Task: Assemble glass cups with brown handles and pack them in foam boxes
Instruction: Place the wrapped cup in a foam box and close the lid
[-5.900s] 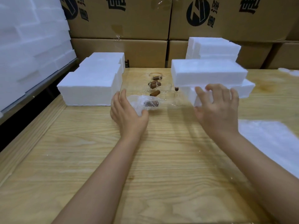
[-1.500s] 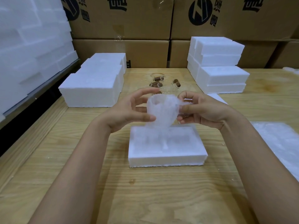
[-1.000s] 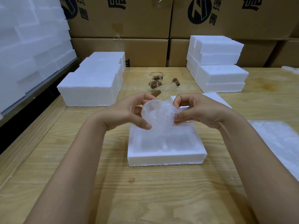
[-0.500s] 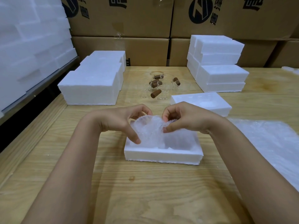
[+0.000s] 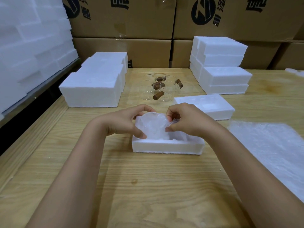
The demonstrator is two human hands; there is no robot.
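Note:
A glass cup wrapped in bubble wrap [image 5: 153,125] sits partly inside the open white foam box [image 5: 166,146] at the table's middle. My left hand [image 5: 122,123] grips the wrapped cup on its left side. My right hand [image 5: 184,120] pinches the wrap on its right side. The cup's brown handle is hidden by the wrap. The box's foam lid [image 5: 205,106] lies behind, to the right. Several bare glass cups with brown handles [image 5: 158,88] stand farther back at the centre.
Closed foam boxes [image 5: 97,84] are stacked at the back left, and more foam boxes [image 5: 221,69] at the back right. A bubble wrap sheet [image 5: 269,148] lies on the wooden table [image 5: 148,186] at the right. Cardboard cartons [image 5: 125,17] line the back. White foam fills the left wall.
Both hands have lowered the wrapped cup from the air into the foam box. The lid lies behind it on the table. My hands stay on the wrap.

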